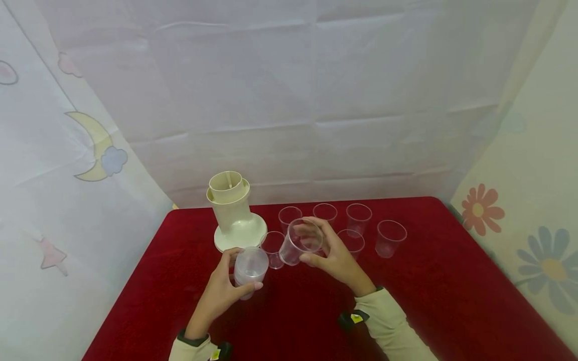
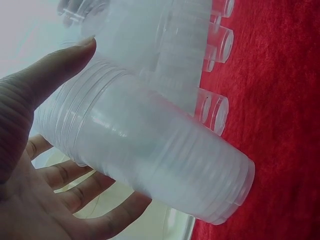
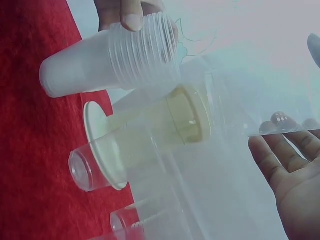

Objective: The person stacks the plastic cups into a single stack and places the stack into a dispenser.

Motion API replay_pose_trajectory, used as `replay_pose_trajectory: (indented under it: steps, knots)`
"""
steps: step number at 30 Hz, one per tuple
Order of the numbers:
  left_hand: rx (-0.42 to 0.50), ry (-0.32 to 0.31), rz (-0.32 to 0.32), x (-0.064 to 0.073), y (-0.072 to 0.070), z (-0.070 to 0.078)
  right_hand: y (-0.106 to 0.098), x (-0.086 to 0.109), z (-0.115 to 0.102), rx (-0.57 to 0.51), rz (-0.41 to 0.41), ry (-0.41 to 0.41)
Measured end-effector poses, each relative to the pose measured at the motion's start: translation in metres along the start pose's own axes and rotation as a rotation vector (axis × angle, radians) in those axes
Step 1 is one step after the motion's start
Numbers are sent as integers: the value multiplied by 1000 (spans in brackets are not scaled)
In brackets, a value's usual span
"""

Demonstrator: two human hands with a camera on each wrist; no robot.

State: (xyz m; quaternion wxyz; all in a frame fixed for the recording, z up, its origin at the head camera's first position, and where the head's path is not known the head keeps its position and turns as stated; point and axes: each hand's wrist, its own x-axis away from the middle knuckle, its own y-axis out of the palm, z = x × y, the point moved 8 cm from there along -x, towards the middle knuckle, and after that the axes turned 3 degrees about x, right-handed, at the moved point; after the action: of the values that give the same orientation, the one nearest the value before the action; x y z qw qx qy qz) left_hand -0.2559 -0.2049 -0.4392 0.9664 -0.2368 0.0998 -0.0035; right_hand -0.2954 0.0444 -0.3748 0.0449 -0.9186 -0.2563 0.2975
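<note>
My left hand (image 1: 218, 291) grips a nested stack of clear plastic cups (image 1: 251, 268) around its side, low over the table's front middle. In the left wrist view several rims of the stack (image 2: 150, 145) lie close together near the thumb. To the right, my right hand (image 1: 336, 258) holds a single clear plastic cup (image 1: 291, 249) by its upper part, its mouth tilted toward me. The right wrist view shows the fingers (image 3: 272, 155) behind this cup's clear wall, with the thumb mostly out of frame. The stack and the single cup are apart.
A cream cup-dispenser-like stand (image 1: 235, 215) with a round base stands behind the stack. Several clear cups stand upright on the red tablecloth, among them a near one (image 1: 276, 260) and a rightmost one (image 1: 387, 245). A white sheet (image 1: 289, 125) hangs behind the table.
</note>
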Motion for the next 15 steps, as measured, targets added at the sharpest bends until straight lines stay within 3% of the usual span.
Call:
replay_pose_trajectory:
  steps: [10,15]
  knots:
    - [19,-1,-2,1,1,-1,5,-6,-3,-4,-4,-20]
    - [19,30,11,1,0,0,12,-12,-4,-21,-21,-38]
